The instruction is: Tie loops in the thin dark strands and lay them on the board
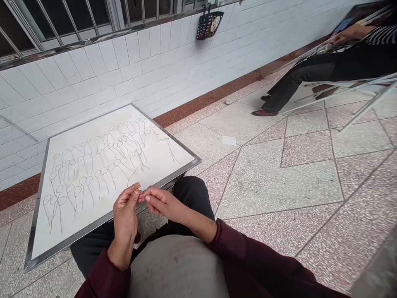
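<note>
My left hand [126,207] and my right hand [161,202] meet fingertip to fingertip just above the near edge of a white board-like table [102,225]. Thumb and fingers are pinched together on both. A thin dark cord [130,177] curves up beside the left fingertips and seems to come from them. What the right fingertips pinch is too small to make out. Several thin dark cords [88,181], each with a round loop and loose tails, lie in slanting rows across the table. A bent length of cord [169,145] rests alone at the right side.
My knee [194,190] is under the table's front edge. Behind stands a white tiled wall [102,82] with barred windows and a hanging dark basket [208,25]. At right another person's legs [297,78] extend from a metal-framed chair. A white paper [228,140] lies on the floor.
</note>
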The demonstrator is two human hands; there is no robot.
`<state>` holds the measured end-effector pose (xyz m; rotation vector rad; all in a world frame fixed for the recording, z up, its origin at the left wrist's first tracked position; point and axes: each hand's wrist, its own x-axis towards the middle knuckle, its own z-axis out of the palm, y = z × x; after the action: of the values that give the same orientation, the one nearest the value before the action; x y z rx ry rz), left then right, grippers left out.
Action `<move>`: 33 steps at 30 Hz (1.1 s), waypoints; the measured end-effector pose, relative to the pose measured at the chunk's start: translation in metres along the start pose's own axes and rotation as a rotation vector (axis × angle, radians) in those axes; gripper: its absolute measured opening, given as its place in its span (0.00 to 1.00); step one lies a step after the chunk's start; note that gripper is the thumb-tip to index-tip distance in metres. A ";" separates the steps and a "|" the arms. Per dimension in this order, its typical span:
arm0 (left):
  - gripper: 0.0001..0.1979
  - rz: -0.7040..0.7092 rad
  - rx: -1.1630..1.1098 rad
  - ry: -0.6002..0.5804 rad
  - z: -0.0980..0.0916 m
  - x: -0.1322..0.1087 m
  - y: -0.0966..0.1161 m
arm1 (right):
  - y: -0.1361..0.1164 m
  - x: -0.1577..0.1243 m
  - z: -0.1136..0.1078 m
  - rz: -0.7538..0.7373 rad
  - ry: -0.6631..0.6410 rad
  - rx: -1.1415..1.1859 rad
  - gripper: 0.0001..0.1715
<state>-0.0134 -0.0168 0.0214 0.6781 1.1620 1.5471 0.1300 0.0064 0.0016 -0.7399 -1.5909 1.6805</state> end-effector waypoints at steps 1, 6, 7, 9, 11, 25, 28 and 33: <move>0.12 0.003 0.005 0.001 0.000 0.000 0.000 | 0.000 0.000 0.000 -0.005 0.004 -0.025 0.19; 0.14 -0.013 0.025 -0.023 -0.002 0.000 -0.001 | 0.002 -0.001 0.000 -0.022 0.024 -0.047 0.18; 0.14 -0.015 0.032 -0.024 -0.002 0.000 -0.001 | 0.002 -0.001 0.000 -0.029 0.022 -0.053 0.17; 0.14 -0.009 0.047 -0.019 -0.003 0.000 -0.002 | 0.003 0.000 0.001 -0.054 0.020 -0.074 0.17; 0.14 -0.001 0.061 -0.014 -0.004 0.000 -0.002 | 0.002 0.000 0.001 -0.076 0.027 -0.084 0.16; 0.12 0.031 0.117 0.036 -0.003 -0.005 -0.004 | 0.001 0.004 0.005 -0.040 0.106 -0.006 0.17; 0.11 0.027 0.110 0.027 -0.003 -0.004 -0.005 | 0.001 0.004 0.004 -0.048 0.136 -0.099 0.15; 0.10 0.046 0.133 0.023 -0.006 -0.002 -0.007 | 0.005 0.003 0.005 -0.068 0.165 -0.230 0.11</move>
<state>-0.0148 -0.0210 0.0128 0.7812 1.2832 1.5289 0.1237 0.0060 -0.0027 -0.9039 -1.6876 1.3651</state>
